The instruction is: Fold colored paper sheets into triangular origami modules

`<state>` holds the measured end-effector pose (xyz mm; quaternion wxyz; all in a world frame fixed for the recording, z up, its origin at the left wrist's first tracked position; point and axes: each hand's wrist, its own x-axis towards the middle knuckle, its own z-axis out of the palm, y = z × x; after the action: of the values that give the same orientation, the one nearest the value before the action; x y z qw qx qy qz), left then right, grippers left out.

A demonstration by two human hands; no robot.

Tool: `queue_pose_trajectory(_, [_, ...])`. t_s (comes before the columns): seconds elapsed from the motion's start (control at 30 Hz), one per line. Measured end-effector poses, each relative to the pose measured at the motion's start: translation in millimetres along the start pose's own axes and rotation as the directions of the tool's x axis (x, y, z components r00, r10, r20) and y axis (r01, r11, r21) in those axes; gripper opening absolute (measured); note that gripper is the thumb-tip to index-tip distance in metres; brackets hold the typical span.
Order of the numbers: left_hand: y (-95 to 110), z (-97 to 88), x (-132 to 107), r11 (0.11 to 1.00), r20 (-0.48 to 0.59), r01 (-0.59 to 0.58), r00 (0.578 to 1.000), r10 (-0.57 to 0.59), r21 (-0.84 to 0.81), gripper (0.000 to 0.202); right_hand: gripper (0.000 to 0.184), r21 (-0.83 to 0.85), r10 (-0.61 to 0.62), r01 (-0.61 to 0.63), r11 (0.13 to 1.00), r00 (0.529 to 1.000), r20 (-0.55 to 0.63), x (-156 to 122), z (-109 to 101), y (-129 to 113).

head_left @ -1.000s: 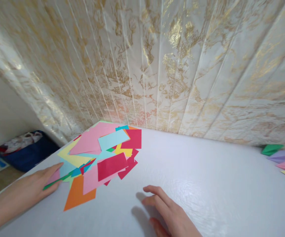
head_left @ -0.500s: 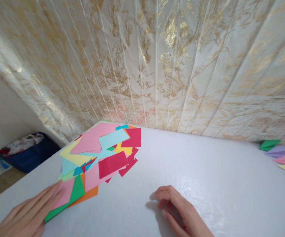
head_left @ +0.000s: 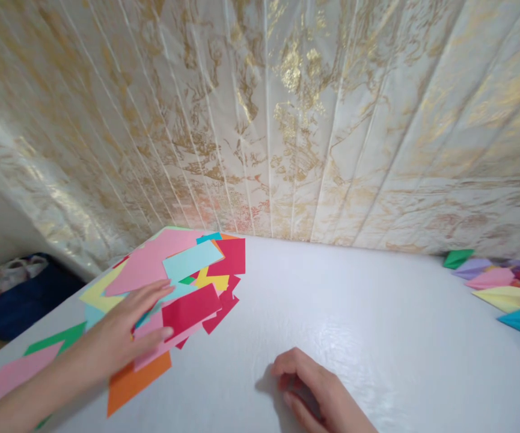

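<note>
A loose pile of coloured paper sheets (head_left: 187,282) lies at the left of the white table (head_left: 354,337). My left hand (head_left: 122,331) lies flat on the pile with its fingers stretched out, touching pink and red sheets. A pink sheet (head_left: 9,379) and a green sheet (head_left: 55,338) lie apart from the pile near the left edge, by my left forearm. My right hand (head_left: 314,391) rests on the table at the bottom middle, with its fingers curled under; nothing shows in it.
Folded paper pieces (head_left: 501,285) in green, purple, pink, yellow and blue lie at the far right edge. A gold-and-white patterned wall (head_left: 287,120) rises behind the table. A dark blue bag (head_left: 11,294) with cloth sits on the floor at left.
My left hand dragged a pink and a green sheet out toward the left edge, let them go, then moved back onto the pile. My right hand's fingers curled in.
</note>
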<state>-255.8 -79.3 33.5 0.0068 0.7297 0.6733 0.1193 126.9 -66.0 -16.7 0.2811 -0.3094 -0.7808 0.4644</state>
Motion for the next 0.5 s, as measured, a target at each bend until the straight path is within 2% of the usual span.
queue_pose_trajectory(0.1, [12,32.4,3,0.994,0.006,-0.067,0.998,0.067,0.089,0.061,0.034,-0.024,0.055,-0.055,0.998,0.998,0.025,1,-4,-4])
queue_pose_trajectory(0.2, [16,49.1,3,0.988,-0.121,-0.085,0.988,0.1,0.128,0.052,0.039,-0.038,0.078,-0.077,0.996,0.997,0.02,3,-6,-7])
queue_pose_trajectory(0.27, [15,52.6,1,0.976,-0.19,-0.131,0.968,0.164,0.173,0.049,0.041,-0.037,0.082,-0.081,0.996,0.997,0.015,3,-5,-7])
queue_pose_trajectory(0.4, [9,52.8,-4,0.913,-0.235,-0.282,0.905,0.355,0.295,0.04,0.042,-0.032,0.091,-0.091,0.995,0.996,0.004,1,-1,-4])
queue_pose_trajectory(0.5, [6,47.1,-2,0.897,-0.284,-0.268,0.883,0.374,0.351,0.04,0.043,-0.082,0.029,-0.03,0.996,1.0,-0.004,-1,-4,-4])
